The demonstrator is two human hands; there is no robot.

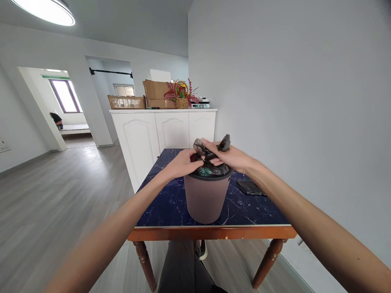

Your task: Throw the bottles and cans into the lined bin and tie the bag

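Observation:
A mauve trash can [205, 201] with a dark rim stands upright on the blue marbled table. Inside its mouth lies a black plastic garbage bag [212, 169], its top gathered above the rim. My right hand [230, 156] is closed around the gathered plastic, and a tuft of it sticks up between thumb and fingers. At the left side of the opening, my left hand [185, 162] pinches the bag near the rim, its fingertips partly hidden by plastic. What the bag holds cannot be made out, apart from a greenish patch showing through.
A folded black plastic bag [250, 187] lies on the table [165, 207] right of the can. Behind stands a white cabinet [139, 130] bearing cardboard boxes [126, 102] and a flower basket [182, 103]. A wall [290, 101] runs along the right.

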